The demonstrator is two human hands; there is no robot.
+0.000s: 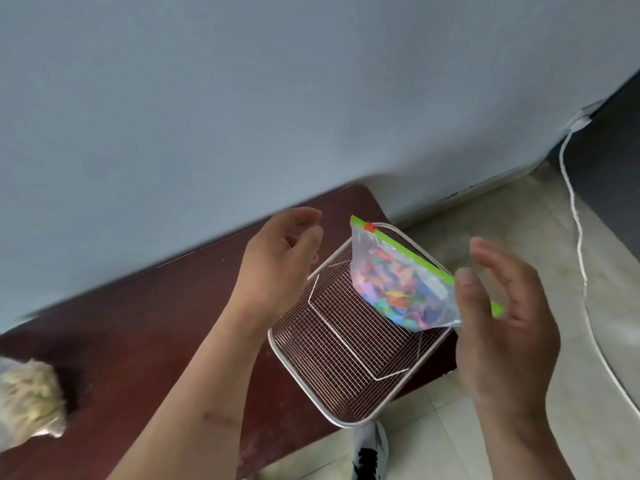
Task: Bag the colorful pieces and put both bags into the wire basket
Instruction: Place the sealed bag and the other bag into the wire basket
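A clear zip bag [401,285] with a green strip and a red slider holds many colorful pieces. It stands tilted over the far right side of the wire basket [332,362], its lower edge down inside. My right hand [502,317] is beside the bag's right end with fingers spread; the thumb overlaps the green strip without pinching it. My left hand [284,258] hovers at the basket's left rim, fingers loosely curled and holding nothing. A second bag [31,400] with pale contents lies blurred at the table's left edge.
The basket sits at the right end of a dark red table [156,327] against a grey wall. Right of it is tiled floor with a white cable [578,237] trailing down. A white shoe [370,452] shows below the basket.
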